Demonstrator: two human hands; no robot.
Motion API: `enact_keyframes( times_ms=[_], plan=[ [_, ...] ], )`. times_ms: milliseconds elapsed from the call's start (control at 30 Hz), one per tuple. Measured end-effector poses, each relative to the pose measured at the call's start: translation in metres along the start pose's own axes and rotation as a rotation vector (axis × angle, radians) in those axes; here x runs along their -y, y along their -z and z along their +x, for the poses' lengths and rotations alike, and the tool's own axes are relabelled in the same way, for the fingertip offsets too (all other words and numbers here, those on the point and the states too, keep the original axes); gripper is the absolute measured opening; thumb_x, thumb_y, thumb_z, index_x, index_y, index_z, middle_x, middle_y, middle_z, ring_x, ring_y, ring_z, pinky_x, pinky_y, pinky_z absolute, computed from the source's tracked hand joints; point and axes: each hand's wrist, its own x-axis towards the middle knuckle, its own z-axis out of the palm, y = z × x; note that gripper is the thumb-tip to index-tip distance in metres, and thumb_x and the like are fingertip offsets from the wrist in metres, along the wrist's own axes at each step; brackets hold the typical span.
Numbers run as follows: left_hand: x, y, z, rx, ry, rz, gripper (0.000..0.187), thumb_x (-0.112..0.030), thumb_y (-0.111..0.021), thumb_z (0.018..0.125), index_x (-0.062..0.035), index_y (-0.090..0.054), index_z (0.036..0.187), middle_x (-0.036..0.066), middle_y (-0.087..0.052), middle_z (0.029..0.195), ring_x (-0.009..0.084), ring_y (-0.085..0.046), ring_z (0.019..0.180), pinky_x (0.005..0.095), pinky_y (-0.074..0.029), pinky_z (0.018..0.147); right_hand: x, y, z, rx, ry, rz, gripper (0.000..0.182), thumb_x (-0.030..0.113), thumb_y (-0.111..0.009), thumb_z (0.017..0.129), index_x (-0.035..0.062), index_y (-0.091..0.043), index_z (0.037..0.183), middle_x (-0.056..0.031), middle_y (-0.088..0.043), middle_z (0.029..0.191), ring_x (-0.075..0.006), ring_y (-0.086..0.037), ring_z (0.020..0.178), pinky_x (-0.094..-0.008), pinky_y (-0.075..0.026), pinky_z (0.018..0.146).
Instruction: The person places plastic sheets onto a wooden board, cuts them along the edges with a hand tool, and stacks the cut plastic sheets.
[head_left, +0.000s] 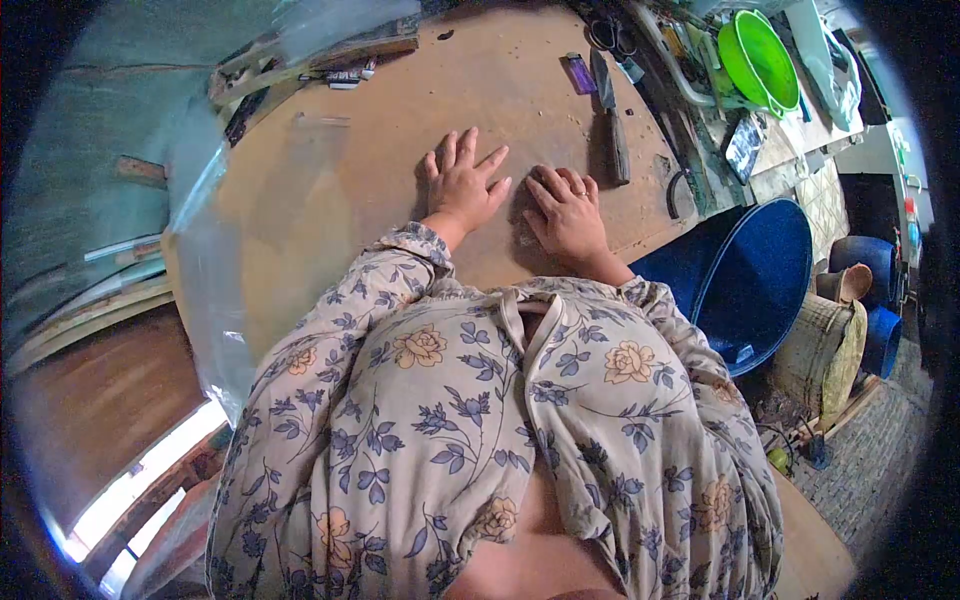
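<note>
My left hand (pixel 465 190) rests palm down on a brown wooden tabletop (pixel 380 190), its fingers spread. Beside it, my right hand (pixel 570 220) also lies on the board, fingers bent slightly and a little apart. Both hands hold nothing. A knife (pixel 616 145) with a worn handle lies just beyond my right hand, blade pointing away from me. Next to the blade is a small purple packet-like item (pixel 580 74). Black-handled scissors (pixel 605 38) lie at the far edge.
A large blue barrel (pixel 765 285) stands to the right of the table, with a pale, dirty bucket (pixel 825 345) beside it. A bright green basin (pixel 740 60) sits at the far right. Clear plastic sheeting (pixel 215 270) hangs along the left edge. Small crumbs dot the tabletop.
</note>
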Motion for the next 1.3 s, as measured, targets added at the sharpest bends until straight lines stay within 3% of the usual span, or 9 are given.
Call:
enact_keyframes(
  times_ms=[167,233,333,600,867,1133,1200,1267,1300],
  plan=[
    [-0.001,0.005,-0.002,0.022,0.002,0.035,0.045,-0.04,-0.052,0.078,-0.0301,-0.047,0.122,0.012,-0.029,0.136,0.0328,-0.023,0.124,0.0507,-0.018,0.097,-0.007,0.0,-0.007,-0.113,0.043,0.022,0.041,0.022,-0.061,0.071,0.0092,-0.052,0.109,-0.0099,-0.049,0.114,-0.0297,-0.043,0.107,-0.0438,-0.031,0.091],
    [-0.001,0.008,0.0,0.034,0.001,0.029,0.046,-0.04,-0.052,0.078,-0.0304,-0.047,0.122,0.012,-0.029,0.136,0.0325,-0.023,0.124,0.0504,-0.018,0.097,-0.02,0.012,-0.016,-0.414,-0.057,0.169,0.039,0.019,-0.067,0.066,0.0092,-0.054,0.102,-0.0108,-0.053,0.102,-0.03,-0.048,0.099,-0.0419,-0.036,0.086],
    [-0.007,0.01,-0.002,0.059,0.016,0.033,0.046,-0.041,-0.051,0.078,-0.0312,-0.046,0.122,0.011,-0.028,0.136,0.0318,-0.022,0.124,0.0499,-0.018,0.097,-0.074,0.026,-0.036,-0.594,-0.326,-0.053,0.035,0.013,-0.068,0.064,0.0064,-0.053,0.095,-0.0143,-0.054,0.095,-0.0336,-0.05,0.09,-0.0398,-0.04,0.081],
    [-0.004,0.007,0.0,0.073,0.017,0.045,0.047,-0.041,-0.052,0.078,-0.0309,-0.045,0.123,0.01,-0.026,0.137,0.0315,-0.021,0.125,0.0495,-0.018,0.098,-0.125,0.031,-0.067,-0.352,-0.754,-0.247,0.04,0.035,-0.067,0.069,0.007,-0.055,0.096,-0.0131,-0.054,0.093,-0.031,-0.053,0.089,-0.0401,-0.043,0.075],
    [-0.004,0.011,-0.001,0.088,0.027,0.039,0.048,-0.042,-0.052,0.078,-0.0306,-0.045,0.123,0.011,-0.025,0.137,0.0316,-0.02,0.125,0.0492,-0.016,0.098,-0.132,0.036,-0.066,-0.346,-0.705,-0.29,0.018,0.027,-0.063,0.073,0.0096,-0.062,0.076,-0.0113,-0.058,0.08,-0.0305,-0.056,0.079,-0.0402,-0.045,0.069],
    [0.003,0.018,-0.01,0.088,0.031,0.03,0.051,-0.046,-0.05,0.078,-0.0313,-0.043,0.125,0.01,-0.025,0.138,0.0313,-0.019,0.126,0.0497,-0.016,0.099,-0.09,0.081,-0.051,-0.415,-0.654,0.02,0.012,0.014,-0.051,0.081,0.0048,-0.058,0.083,-0.0163,-0.059,0.081,-0.0365,-0.056,0.078,-0.041,-0.045,0.066],
    [0.006,0.019,-0.013,0.076,0.03,0.02,0.05,-0.046,-0.051,0.077,-0.031,-0.043,0.125,0.01,-0.025,0.137,0.0314,-0.019,0.126,0.05,-0.016,0.099,-0.094,0.05,-0.044,-0.381,-0.463,0.358,0.011,0.013,-0.05,0.082,0.005,-0.057,0.086,-0.0176,-0.058,0.078,-0.0362,-0.056,0.077,-0.0403,-0.045,0.065],
    [0.007,0.018,-0.014,0.061,0.022,0.011,0.05,-0.045,-0.051,0.077,-0.0308,-0.044,0.124,0.011,-0.025,0.137,0.0316,-0.019,0.126,0.0502,-0.016,0.099,-0.048,0.044,-0.026,-0.142,-0.362,0.264,0.01,0.012,-0.051,0.081,0.0065,-0.056,0.089,-0.0181,-0.058,0.076,-0.0362,-0.056,0.074,-0.0405,-0.045,0.062],
    [0.008,0.015,-0.015,0.046,0.019,0.01,0.05,-0.045,-0.051,0.077,-0.0304,-0.044,0.124,0.011,-0.025,0.137,0.0318,-0.02,0.126,0.0504,-0.016,0.098,-0.031,0.034,-0.018,-0.26,-0.173,0.233,0.01,0.012,-0.052,0.081,0.0069,-0.057,0.088,-0.0178,-0.058,0.078,-0.0366,-0.056,0.075,-0.0422,-0.044,0.062]
  ],
)
